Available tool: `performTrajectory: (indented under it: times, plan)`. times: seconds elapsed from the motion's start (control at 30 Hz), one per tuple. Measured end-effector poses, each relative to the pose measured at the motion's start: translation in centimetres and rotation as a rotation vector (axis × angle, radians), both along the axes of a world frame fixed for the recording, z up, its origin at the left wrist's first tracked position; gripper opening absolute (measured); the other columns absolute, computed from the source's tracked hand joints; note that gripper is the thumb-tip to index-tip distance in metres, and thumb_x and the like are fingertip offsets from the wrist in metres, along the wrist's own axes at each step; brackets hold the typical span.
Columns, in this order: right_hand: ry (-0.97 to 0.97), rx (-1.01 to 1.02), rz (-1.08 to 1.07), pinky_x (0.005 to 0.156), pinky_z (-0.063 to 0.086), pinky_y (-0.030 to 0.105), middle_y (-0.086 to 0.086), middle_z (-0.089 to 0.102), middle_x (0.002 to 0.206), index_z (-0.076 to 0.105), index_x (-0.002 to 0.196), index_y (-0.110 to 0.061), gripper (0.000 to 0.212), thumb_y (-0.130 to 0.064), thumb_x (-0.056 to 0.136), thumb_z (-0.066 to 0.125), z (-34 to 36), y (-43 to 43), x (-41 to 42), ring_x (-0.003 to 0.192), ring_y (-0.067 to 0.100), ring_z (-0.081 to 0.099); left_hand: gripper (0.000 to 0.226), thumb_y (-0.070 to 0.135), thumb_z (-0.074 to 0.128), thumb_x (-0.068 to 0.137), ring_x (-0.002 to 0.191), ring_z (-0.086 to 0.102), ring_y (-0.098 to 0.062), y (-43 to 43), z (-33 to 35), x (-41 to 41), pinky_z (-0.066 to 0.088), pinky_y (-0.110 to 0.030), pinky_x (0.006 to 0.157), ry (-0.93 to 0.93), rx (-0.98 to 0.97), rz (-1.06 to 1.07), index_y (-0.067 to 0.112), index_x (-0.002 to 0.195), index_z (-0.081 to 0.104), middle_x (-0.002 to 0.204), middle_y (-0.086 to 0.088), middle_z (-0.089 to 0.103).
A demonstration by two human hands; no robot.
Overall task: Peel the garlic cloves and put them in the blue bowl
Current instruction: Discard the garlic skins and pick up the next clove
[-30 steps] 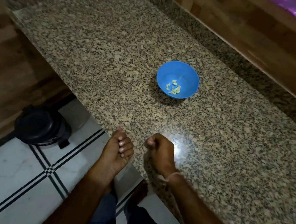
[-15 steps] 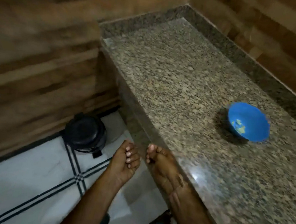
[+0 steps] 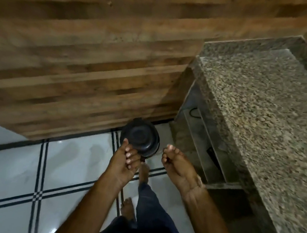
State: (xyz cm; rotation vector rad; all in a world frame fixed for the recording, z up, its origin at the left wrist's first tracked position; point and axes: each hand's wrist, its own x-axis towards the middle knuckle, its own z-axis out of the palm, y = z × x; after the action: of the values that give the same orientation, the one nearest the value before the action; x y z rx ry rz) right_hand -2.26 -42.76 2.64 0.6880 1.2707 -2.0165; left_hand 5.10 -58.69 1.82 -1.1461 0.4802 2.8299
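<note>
The blue bowl and the garlic cloves are out of view. My left hand (image 3: 125, 160) hangs palm up over the floor, its fingers curled in over the palm, just in front of a black round bin (image 3: 140, 136). My right hand (image 3: 176, 166) is beside it, also palm up and cupped, with the fingertips bent inward. Anything inside either hand is hidden by the fingers. Both hands are off the granite counter (image 3: 263, 109), to its left.
The bin stands on white floor tiles with black lines (image 3: 20, 168), against a wood-plank wall (image 3: 79, 61). The counter's open underside with shelves (image 3: 199, 140) is right of the bin. My legs and bare feet (image 3: 143, 174) are below the hands.
The view has swung left and down, away from the counter and the blue bowl. Both hands left the counter's edge and now hover by the black bin.
</note>
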Motion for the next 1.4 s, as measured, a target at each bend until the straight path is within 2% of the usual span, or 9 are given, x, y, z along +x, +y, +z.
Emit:
performTrajectory:
  times: [0.33,0.5,0.6,0.77,0.9,1.1,1.23,1.3,1.4]
  plan:
    - [-0.254,0.010,0.064,0.050,0.054,0.019,0.007,0.061,0.068,0.063,0.094,-0.002,0.018,0.000,0.106,0.051,-6.5,-9.9,-5.1,0.059,0.013,0.054,0.056,0.041,0.038,0.110,0.033,0.027,-0.006,-8.5,-6.1,-2.6,0.019,-0.021,0.031,-0.137,0.042,0.133,0.019,0.058,0.042,0.047,0.005,0.030]
    - [-0.351,0.056,0.035,0.046,0.052,0.019,0.006,0.061,0.059,0.058,0.088,-0.004,0.024,0.004,0.106,0.045,-17.4,-12.4,-8.5,0.046,0.010,0.059,0.070,0.039,0.040,0.110,0.025,0.034,-0.008,-9.3,-18.8,-6.7,0.023,-0.015,0.024,-0.325,0.168,0.173,0.015,0.045,0.051,0.038,0.004,0.037]
    - [-0.358,0.113,0.048,0.052,0.055,0.020,0.006,0.065,0.066,0.064,0.096,-0.001,0.019,0.002,0.106,0.048,-26.9,-14.4,-11.1,0.052,0.011,0.062,0.038,0.030,0.052,0.104,0.037,0.049,-0.011,-9.6,-26.4,-11.1,0.037,-0.019,0.028,-0.444,0.153,0.135,0.014,0.070,0.054,0.050,0.001,0.051]
    - [-0.406,0.256,0.056,0.108,0.043,0.047,0.015,0.056,0.147,0.047,0.150,-0.001,0.041,-0.016,0.114,0.038,-39.0,-16.8,-15.9,0.140,0.037,0.050,0.062,0.059,0.032,0.106,0.102,0.061,-0.039,-10.7,-36.7,-18.1,0.052,-0.044,0.100,-0.538,0.115,0.129,0.006,0.122,0.060,0.110,-0.023,0.064]
    - [-0.396,0.281,0.100,0.092,0.051,0.045,0.001,0.056,0.144,0.048,0.147,-0.023,0.038,-0.038,0.112,0.043,-40.8,-18.0,-18.0,0.132,0.027,0.051,0.087,0.081,0.025,0.093,0.135,0.045,-0.051,-10.9,-43.2,-19.4,0.030,-0.070,0.115,-0.589,0.156,0.053,0.015,0.142,0.052,0.146,-0.026,0.051]
    - [-0.383,0.301,0.251,0.102,0.050,0.034,0.016,0.051,0.153,0.047,0.149,-0.007,0.039,-0.022,0.114,0.041,-42.2,-17.8,-16.2,0.140,0.034,0.049,0.048,0.052,0.043,0.106,0.119,0.057,-0.029,-9.2,-42.0,-22.7,0.041,-0.046,0.106,-0.554,-0.013,-0.154,0.013,0.121,0.066,0.129,-0.012,0.062]
    - [-0.291,0.254,0.316,0.100,0.051,0.024,0.003,0.050,0.157,0.043,0.156,-0.017,0.054,-0.047,0.112,0.037,-40.0,-17.9,-17.0,0.137,0.016,0.056,0.048,0.065,0.043,0.098,0.143,0.041,-0.029,-8.0,-38.9,-22.8,0.027,-0.052,0.122,-0.695,-0.249,-0.176,0.040,0.137,0.056,0.158,-0.009,0.043]
    - [-0.185,0.308,0.331,0.093,0.050,0.013,-0.004,0.053,0.151,0.046,0.154,-0.018,0.061,-0.058,0.108,0.037,-38.5,-18.3,-16.7,0.114,-0.008,0.063,0.043,0.062,0.046,0.100,0.132,0.054,-0.034,-8.0,-37.3,-22.9,0.038,-0.053,0.117,-0.619,-0.217,-0.305,0.034,0.127,0.064,0.141,-0.018,0.060]
    - [-0.080,0.333,0.338,0.097,0.053,0.026,0.011,0.053,0.151,0.043,0.155,-0.010,0.093,-0.080,0.093,0.041,-36.7,-16.3,-17.1,0.124,0.018,0.062,0.049,0.053,0.042,0.106,0.116,0.062,-0.026,-8.5,-33.8,-22.4,0.043,-0.052,0.109,-0.431,-0.064,-0.183,0.016,0.131,0.063,0.130,-0.009,0.067]
